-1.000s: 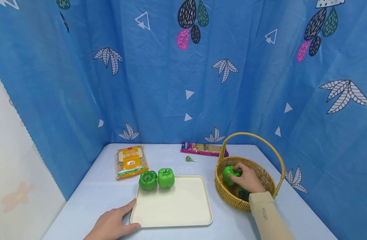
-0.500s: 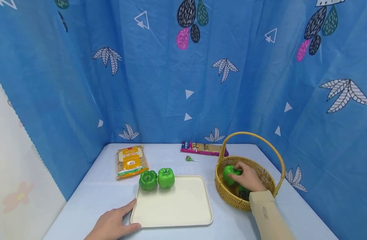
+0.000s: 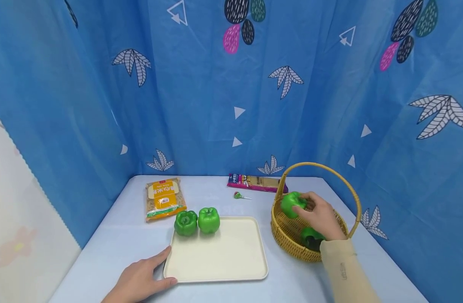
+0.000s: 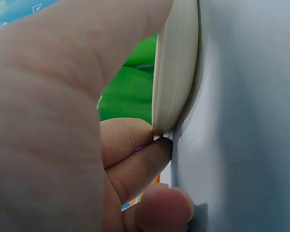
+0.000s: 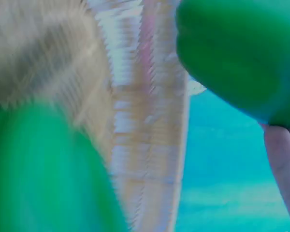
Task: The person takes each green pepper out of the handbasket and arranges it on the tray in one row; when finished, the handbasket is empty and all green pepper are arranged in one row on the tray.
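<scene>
Since half a second ago the right hand has risen, lifting a green pepper from inside the basket up to the height of its rim; the left hand has stayed where it was.

Nearest, the left hand rests on the desk at the near left corner of the cream tray, thumb along the tray's left edge and fingers against its front edge; the left wrist view shows curled fingers touching the tray rim. Just right of the tray, the wicker basket stands on the desk with its hoop handle upright. One more green pepper lies in the basket below the right hand, whose fingers are curled around the lifted pepper; the right wrist view is blurred but shows that pepper against a fingertip.

At the tray's far left corner two green peppers sit side by side, touching. Beyond them lie a yellow packet, a small lollipop, and a long noodle packet near the blue curtain.
</scene>
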Demonstrator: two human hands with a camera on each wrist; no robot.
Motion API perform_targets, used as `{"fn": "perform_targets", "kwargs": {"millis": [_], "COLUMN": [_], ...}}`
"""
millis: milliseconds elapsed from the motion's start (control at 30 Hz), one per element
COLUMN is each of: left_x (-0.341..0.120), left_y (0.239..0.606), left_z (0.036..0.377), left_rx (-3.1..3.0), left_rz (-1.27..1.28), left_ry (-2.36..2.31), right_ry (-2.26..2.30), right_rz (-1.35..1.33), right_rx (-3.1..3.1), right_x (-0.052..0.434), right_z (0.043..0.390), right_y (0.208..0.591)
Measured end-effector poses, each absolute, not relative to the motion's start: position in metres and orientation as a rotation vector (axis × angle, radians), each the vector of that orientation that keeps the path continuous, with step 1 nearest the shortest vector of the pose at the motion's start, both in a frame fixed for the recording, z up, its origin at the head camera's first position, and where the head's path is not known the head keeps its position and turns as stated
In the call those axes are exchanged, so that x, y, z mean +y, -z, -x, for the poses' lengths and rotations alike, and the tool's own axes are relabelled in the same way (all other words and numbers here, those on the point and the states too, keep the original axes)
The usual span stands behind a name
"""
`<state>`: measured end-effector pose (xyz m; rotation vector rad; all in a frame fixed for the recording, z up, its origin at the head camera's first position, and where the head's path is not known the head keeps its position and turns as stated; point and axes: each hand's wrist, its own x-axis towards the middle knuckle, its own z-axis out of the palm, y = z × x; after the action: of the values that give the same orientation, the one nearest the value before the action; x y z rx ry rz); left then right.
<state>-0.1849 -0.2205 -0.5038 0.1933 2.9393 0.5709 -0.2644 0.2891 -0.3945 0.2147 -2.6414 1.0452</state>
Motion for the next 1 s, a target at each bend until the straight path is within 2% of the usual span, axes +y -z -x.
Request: {"fn": "perform_targets", "kwargs": {"millis": [267,533,1000], "left_x": [-0.223,-0.220,-0.220], "left_y": [0.500,0.502,0.500], "left_z": [0.185,0.183,0.183], "left_rx": [2.940,2.941,2.936], "left_rz": [-0.182,-0.219,-0.249], "left_ry": [-0.575,-0.597,-0.602], "right_ry": [-1.110,-1.030,-1.036], "right_rz": [-0.551,-0.776,-0.715], "right_rx": [-2.590,-2.716,-2.799], "right_x": [0.211,0.149,0.128], "right_z": [0.261,0.278,0.292], "right_y": [0.388,0.417,0.446]}}
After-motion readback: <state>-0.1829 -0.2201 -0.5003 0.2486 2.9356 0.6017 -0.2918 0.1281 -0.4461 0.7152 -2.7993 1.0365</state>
